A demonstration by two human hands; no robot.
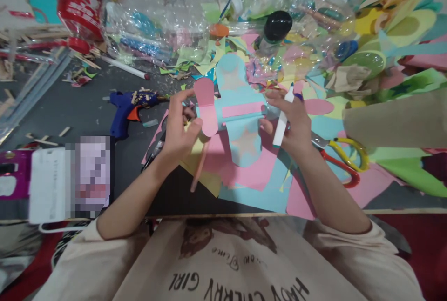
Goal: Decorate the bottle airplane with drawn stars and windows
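A light blue paper airplane (228,134) with tan stars on its wings and a pink strip (244,108) along its body is held up over the table. My left hand (181,126) is closed on its left end, at the pink rounded tail piece (208,108). My right hand (295,122) is at the other end, its fingertips close to the blue body; whether they touch it I cannot tell. A white marker (282,119) is held in that same hand, its blue-green tip pointing up and away from me. Pink and blue paper sheets (251,194) lie beneath.
Scissors (344,152) with yellow and red handles lie right of my right hand. A blue glue gun (122,110) rests at left, a phone (92,173) nearer me. Clear plastic bottles (153,17), paper scraps (195,63) and a red-labelled bottle (82,8) crowd the back.
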